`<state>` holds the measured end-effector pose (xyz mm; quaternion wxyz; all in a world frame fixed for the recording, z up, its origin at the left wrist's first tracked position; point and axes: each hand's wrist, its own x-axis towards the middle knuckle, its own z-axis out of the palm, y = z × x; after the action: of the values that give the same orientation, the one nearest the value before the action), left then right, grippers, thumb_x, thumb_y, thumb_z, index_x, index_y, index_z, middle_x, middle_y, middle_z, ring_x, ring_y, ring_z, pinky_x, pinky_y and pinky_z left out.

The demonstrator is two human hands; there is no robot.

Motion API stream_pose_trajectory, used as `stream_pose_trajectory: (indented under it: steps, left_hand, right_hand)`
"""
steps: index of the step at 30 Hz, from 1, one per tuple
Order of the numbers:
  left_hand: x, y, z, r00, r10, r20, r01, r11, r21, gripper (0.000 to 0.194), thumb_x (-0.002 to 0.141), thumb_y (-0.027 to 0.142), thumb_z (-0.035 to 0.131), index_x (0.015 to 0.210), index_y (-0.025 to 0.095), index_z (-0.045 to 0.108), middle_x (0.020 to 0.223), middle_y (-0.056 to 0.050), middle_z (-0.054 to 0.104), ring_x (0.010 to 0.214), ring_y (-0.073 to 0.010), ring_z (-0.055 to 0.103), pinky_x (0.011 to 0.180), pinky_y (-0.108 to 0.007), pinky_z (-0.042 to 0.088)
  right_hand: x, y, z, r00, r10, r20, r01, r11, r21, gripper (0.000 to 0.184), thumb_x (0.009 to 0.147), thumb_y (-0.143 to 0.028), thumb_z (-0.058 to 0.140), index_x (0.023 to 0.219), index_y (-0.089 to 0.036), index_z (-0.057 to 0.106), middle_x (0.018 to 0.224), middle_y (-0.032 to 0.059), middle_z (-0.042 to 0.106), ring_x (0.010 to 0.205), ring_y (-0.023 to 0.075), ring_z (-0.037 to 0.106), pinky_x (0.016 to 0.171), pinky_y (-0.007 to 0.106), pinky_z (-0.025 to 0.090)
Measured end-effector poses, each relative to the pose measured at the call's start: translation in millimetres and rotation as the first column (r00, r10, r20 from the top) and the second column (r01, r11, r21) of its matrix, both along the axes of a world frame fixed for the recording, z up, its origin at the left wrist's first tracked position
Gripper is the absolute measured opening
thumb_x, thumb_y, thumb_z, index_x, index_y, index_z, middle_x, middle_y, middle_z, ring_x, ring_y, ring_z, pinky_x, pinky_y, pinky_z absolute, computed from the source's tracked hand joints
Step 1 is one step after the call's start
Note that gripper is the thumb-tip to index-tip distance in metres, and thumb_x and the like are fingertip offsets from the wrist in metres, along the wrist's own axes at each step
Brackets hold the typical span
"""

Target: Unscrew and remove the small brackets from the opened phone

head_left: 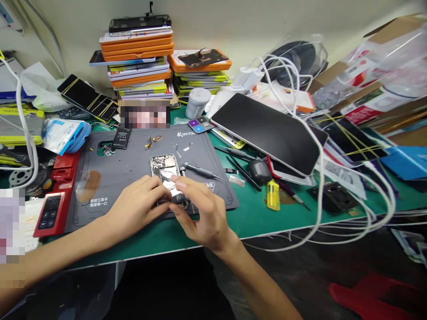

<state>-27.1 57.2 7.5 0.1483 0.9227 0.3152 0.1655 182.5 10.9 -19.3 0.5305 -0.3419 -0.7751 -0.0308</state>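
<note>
An opened phone (163, 162) lies on the dark grey repair mat (126, 166), its inner parts and a pale round coil area showing. My left hand (147, 195) is closed at the phone's lower left edge, fingers bent and thumb against it. Over the phone's lower right part, my right hand (202, 206) has its fingers curled, with a dark ribbed piece (181, 199) between thumb and index finger; its kind is unclear. The hands cover the phone's lower end. A grey screwdriver (203, 171) lies right of the phone. Small screws and brackets (178, 151) lie above it.
A black battery (122, 138) and small flex parts (153, 140) lie on the mat. Left stands a red device (50, 213). Stacked boxes (136, 58) line the wall. A large tablet (267, 131), white cables (320, 191) and loose tools (245, 171) crowd the right.
</note>
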Motion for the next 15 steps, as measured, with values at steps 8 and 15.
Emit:
stream_pose_trajectory:
  steps: [8, 15]
  left_hand:
    - [-2.9, 3.1, -6.4, 0.991, -0.014, 0.131, 0.023, 0.998, -0.063, 0.023, 0.114, 0.039, 0.059, 0.102, 0.023, 0.071, 0.098, -0.002, 0.071, 0.088, -0.0198, 0.060, 0.078, -0.033, 0.049]
    - [-3.4, 1.0, -3.5, 0.993, -0.021, 0.117, 0.025, 0.999, -0.028, 0.025, 0.115, 0.037, 0.057, 0.101, 0.022, 0.071, 0.100, -0.002, 0.074, 0.089, -0.0189, 0.062, 0.079, -0.033, 0.049]
  right_hand:
    - [-1.3, -1.9, -4.3, 0.999, 0.001, -0.045, -0.001, 1.000, 0.001, 0.070, 0.098, -0.006, 0.068, 0.164, -0.008, 0.042, 0.129, 0.0191, 0.079, 0.116, 0.0261, 0.080, 0.089, 0.037, 0.074]
    - [3.1, -4.6, -8.2, 0.980, 0.043, -0.194, -0.060, 0.995, -0.080, 0.075, 0.101, -0.003, 0.066, 0.168, -0.019, 0.037, 0.124, 0.0131, 0.078, 0.105, 0.0210, 0.081, 0.088, 0.037, 0.075]
